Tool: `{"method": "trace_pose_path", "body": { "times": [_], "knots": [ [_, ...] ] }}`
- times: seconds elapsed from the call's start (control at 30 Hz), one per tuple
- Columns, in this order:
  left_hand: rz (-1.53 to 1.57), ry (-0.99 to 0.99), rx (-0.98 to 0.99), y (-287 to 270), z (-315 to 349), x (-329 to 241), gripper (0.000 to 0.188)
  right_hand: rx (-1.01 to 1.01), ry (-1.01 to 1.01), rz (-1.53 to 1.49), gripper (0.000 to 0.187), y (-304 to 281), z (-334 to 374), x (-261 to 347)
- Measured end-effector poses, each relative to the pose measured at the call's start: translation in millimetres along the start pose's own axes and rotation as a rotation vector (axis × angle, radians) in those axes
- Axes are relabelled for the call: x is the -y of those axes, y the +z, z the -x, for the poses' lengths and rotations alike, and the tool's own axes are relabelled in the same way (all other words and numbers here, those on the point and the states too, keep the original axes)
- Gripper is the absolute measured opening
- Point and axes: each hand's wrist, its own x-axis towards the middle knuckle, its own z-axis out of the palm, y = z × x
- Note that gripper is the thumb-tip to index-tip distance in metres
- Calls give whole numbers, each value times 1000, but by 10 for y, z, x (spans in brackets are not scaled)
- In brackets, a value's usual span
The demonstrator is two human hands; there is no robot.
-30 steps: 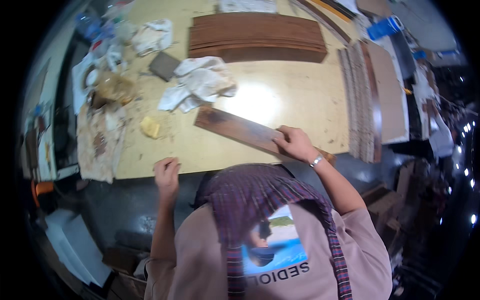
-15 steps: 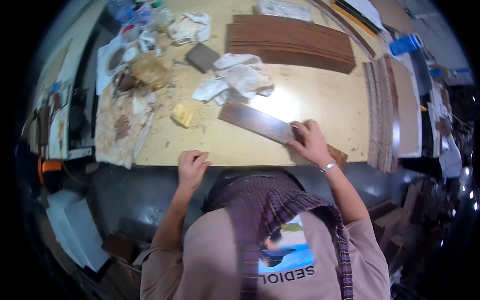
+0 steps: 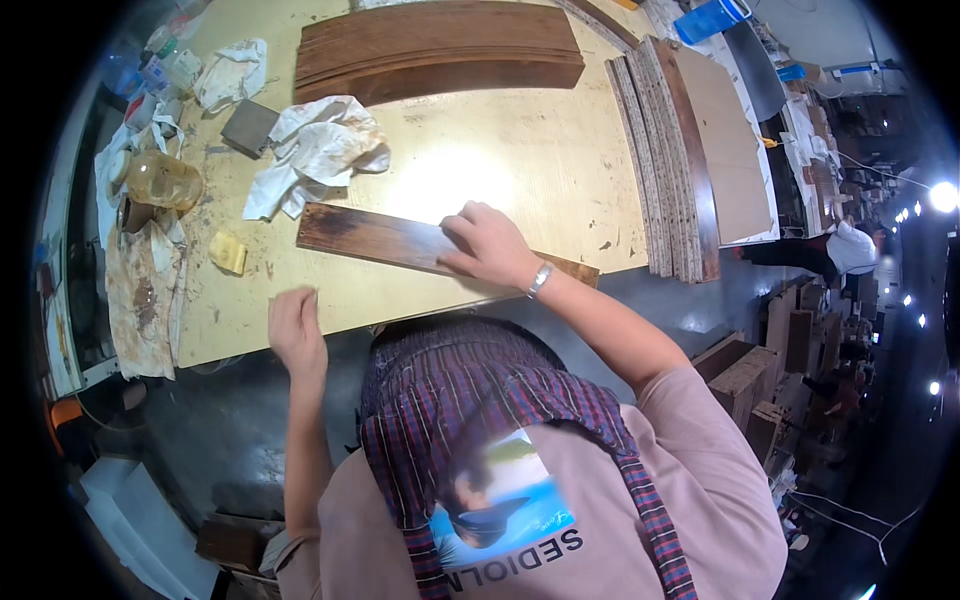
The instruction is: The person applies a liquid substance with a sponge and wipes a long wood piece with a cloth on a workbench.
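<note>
A narrow brown wooden board (image 3: 375,238) lies flat near the front edge of the worktable, dark-stained at its left end. My right hand (image 3: 492,246) is on it past the middle, fingers bent and closed over its upper face and covering part of it; whether anything is under the fingers is hidden. My left hand (image 3: 299,328) hovers at the table's front edge, fingers curled together, with nothing visible in them. A yellow sponge block (image 3: 229,253) sits beyond and left of it. Behind the board lies a crumpled, stained white cloth (image 3: 318,146).
Brown boards (image 3: 440,50) are stacked at the back of the worktable (image 3: 420,300). A row of panels (image 3: 680,160) stands at the right. Left are a dark grey block (image 3: 249,128), a jar of amber liquid (image 3: 165,182) and a stained sheet (image 3: 145,300).
My view has turned, so the table and its things sit further left and tilted. My right hand has slid a little toward the board's left end. My left hand stays by the edge.
</note>
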Motion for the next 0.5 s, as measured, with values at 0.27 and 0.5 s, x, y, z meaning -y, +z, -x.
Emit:
{"method": "trace_pose_path", "body": {
  "times": [0.27,0.5],
  "knots": [
    [-114,-224,-133,608,-88,-47,14,-43,-34,33,26,74,-56,-42],
    [-42,-401,-244,564,-61,-102,20,-87,-32,6,23,125,-78,-83]
  ]
}}
